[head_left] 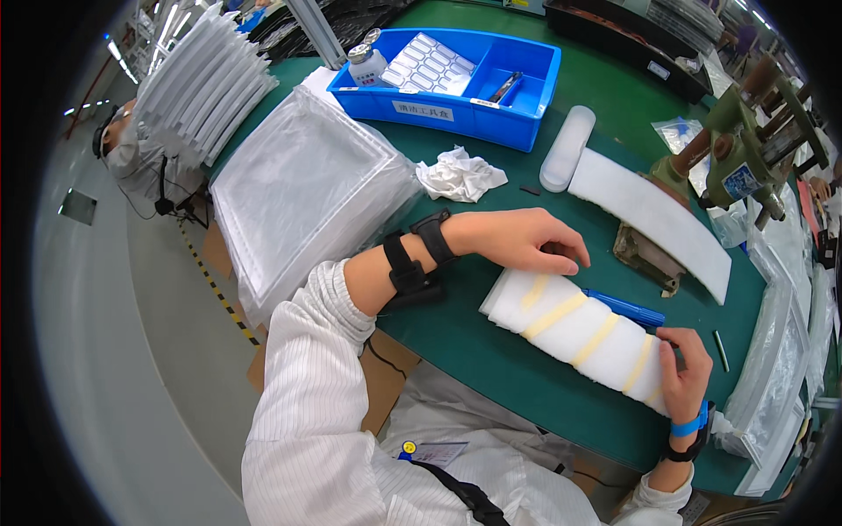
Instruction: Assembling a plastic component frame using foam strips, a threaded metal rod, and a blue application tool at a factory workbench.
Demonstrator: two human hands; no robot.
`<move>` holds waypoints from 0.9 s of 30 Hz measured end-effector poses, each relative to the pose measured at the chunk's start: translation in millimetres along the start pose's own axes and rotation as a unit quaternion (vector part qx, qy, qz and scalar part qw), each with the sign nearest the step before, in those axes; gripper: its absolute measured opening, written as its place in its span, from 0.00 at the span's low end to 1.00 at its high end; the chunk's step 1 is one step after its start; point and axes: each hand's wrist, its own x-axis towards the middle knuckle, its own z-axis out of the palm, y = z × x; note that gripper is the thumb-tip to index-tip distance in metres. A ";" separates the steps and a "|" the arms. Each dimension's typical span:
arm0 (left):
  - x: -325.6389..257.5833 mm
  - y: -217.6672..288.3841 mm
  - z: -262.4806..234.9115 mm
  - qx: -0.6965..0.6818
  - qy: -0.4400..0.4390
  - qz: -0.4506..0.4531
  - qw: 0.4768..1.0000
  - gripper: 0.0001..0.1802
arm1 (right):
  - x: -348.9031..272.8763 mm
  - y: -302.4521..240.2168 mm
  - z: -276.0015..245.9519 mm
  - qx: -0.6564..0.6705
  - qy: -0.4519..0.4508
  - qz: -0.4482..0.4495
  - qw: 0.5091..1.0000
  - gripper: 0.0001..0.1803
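Roll (pixel 568 336) lies 10-to-4 o'clock. My right grip (pixel 690 373) touches its 4 end, clamp unclear; left grip (pixel 529 241), at 11, empty, digits apart.

Bright, even, cool light reaches both hands (pixel 526 240), with tube lights (pixel 181 24) glowing far beyond and to their left. Shadows on the surface (pixel 438 337) stay soft. Clear plastic (pixel 294 167) left of the hands catches pale glare. Detail nearby is crisp; farther out, straight edges bow and corners blacken.
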 end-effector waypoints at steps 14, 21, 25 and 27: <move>4.8 -33.4 -9.0 -0.185 0.078 -0.022 0.979 0.12 | -2.3 -0.4 -1.5 -0.004 0.000 0.002 1.000 0.08; -0.8 -44.7 -15.8 0.400 0.180 0.202 0.876 0.08 | -0.6 -1.4 -1.9 0.000 -0.007 0.004 1.000 0.08; 3.7 -33.6 -6.0 0.320 0.188 0.168 0.913 0.09 | 0.0 -1.8 -1.6 -0.005 -0.013 0.005 1.000 0.08; 2.8 -32.0 -0.1 0.246 0.169 0.165 0.940 0.09 | 0.5 0.8 -1.1 -0.003 -0.012 0.011 1.000 0.08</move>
